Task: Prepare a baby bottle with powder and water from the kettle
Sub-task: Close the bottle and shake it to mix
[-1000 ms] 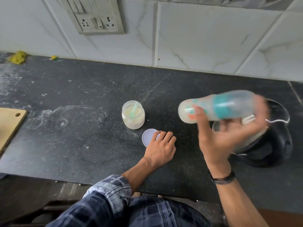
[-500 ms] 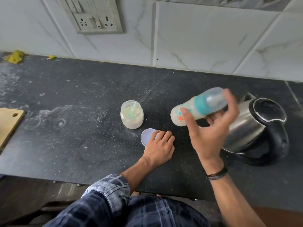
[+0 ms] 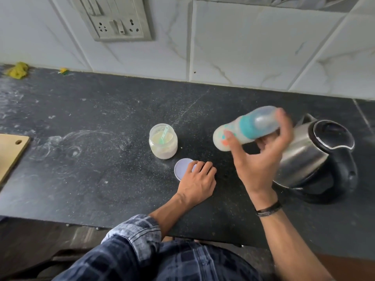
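Observation:
My right hand (image 3: 257,159) grips a capped baby bottle (image 3: 243,131) with a teal collar, held sideways and blurred above the dark counter (image 3: 101,169); it holds milky liquid. Behind that hand stands a steel kettle (image 3: 316,157) with a black lid and handle. An open jar of powder (image 3: 163,141) with a green scoop inside stands left of the bottle. My left hand (image 3: 197,182) rests on the counter, fingertips on the jar's round pale lid (image 3: 182,168).
A wooden board (image 3: 10,155) lies at the counter's left edge. A switch and socket panel (image 3: 113,17) is on the tiled wall. Yellow scraps (image 3: 17,71) lie at the back left. Powder smears mark the counter left of the jar.
The bottle has swung left and back in my right hand, uncovering the kettle. My left hand stays on the lid.

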### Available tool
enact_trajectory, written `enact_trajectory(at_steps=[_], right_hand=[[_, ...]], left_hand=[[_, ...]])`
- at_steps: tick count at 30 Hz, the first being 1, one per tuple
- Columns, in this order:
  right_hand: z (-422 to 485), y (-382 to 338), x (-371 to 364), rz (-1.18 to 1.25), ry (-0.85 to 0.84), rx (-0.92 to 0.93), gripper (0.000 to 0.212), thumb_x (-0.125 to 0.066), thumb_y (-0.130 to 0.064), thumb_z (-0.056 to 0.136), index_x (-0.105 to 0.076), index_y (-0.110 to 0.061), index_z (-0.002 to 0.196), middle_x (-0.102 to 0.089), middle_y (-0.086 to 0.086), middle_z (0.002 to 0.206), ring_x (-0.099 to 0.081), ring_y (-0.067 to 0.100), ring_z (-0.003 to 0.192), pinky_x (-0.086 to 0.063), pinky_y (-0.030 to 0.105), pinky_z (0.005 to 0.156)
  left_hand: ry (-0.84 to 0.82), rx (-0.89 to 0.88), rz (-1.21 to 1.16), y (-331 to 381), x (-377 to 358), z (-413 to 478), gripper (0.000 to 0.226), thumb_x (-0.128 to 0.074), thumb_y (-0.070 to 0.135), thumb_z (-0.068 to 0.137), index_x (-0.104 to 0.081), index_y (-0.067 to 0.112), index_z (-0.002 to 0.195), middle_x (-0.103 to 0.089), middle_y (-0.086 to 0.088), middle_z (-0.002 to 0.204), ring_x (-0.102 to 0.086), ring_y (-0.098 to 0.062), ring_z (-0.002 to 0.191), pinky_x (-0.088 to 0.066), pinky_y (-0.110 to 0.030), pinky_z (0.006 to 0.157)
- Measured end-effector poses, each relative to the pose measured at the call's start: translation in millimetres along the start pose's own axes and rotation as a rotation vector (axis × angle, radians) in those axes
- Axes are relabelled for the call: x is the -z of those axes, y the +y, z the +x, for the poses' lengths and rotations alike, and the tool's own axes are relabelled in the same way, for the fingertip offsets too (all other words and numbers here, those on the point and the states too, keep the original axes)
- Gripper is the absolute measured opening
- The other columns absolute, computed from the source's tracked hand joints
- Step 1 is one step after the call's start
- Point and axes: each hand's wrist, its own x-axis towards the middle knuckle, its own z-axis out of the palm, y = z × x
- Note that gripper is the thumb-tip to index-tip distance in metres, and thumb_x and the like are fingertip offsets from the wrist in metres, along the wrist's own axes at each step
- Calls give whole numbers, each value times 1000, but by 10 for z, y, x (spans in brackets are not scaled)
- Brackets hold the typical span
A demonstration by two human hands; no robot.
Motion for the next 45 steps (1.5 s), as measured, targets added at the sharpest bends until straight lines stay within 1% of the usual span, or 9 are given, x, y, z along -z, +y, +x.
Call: enact_trajectory(at_steps=[4,9,13,17,20,25,29,33,45], right_hand=[[47,-136,27,-13,100,185,104,-90,8,65,-17,8,139,-28,14,138,-42,-4,136,-45,23,110],[-6,-74,-47,56,-17,16,95,-91,-5,76,-31,-14,148,-38,3,147,-54,15,131,-57,51,98],[35,-212,-47,50,112,102,100,-81,2,70,-10,13,139,-28,13,140,-43,-2,137,-49,25,108],[-45,-116,-108,57,-33,-80,93,-90,-9,77,-29,-22,146,-42,11,149,-57,23,130,-57,55,96],[-11,-211,-85,123,123,24,94,-81,-8,81,-13,0,145,-33,-12,151,-50,6,134,-57,39,100],[-7,-57,-96,70,30,-28,91,-87,-5,79,-26,-12,146,-37,0,151,-54,16,134,-56,52,101],[19,-105,-58,48,137,88,100,-86,5,75,-10,8,139,-28,12,142,-44,-1,137,-51,26,107],[-54,11,-97,72,-3,-85,88,-88,-10,81,-29,-17,147,-39,8,149,-56,23,132,-57,54,98],[-1,-201,-73,99,167,87,93,-77,-17,86,-8,5,143,-29,4,148,-47,6,136,-56,38,103]], left_hand=[[9,6,-7,8,3,15,26,-48,29,101,-68,14,108,-66,-5,117,-62,-27,99,-48,-46,95],[28,-12,-9,1,-9,3,23,-50,27,99,-68,13,105,-66,-6,112,-61,-27,96,-47,-45,93],[8,-1,0,6,7,20,24,-49,28,100,-68,13,106,-66,-5,114,-61,-27,97,-48,-45,93],[1,-7,-2,-3,-14,4,23,-50,27,100,-67,13,106,-65,-6,112,-60,-28,95,-45,-45,93],[-3,13,-13,2,1,9,24,-49,28,100,-68,14,107,-66,-5,116,-61,-28,98,-48,-46,94],[-13,-1,-23,-1,8,-10,27,-48,30,102,-68,14,110,-65,-6,120,-61,-26,102,-48,-46,97],[-30,14,-23,-12,-3,10,27,-48,30,102,-67,15,113,-65,-5,122,-61,-26,104,-49,-47,98],[-28,1,-13,-9,-5,-14,27,-49,30,101,-68,14,112,-65,-6,121,-61,-26,104,-49,-47,98],[-57,14,-16,-4,12,19,29,-47,31,102,-67,14,114,-65,-6,123,-61,-27,106,-49,-48,99]])
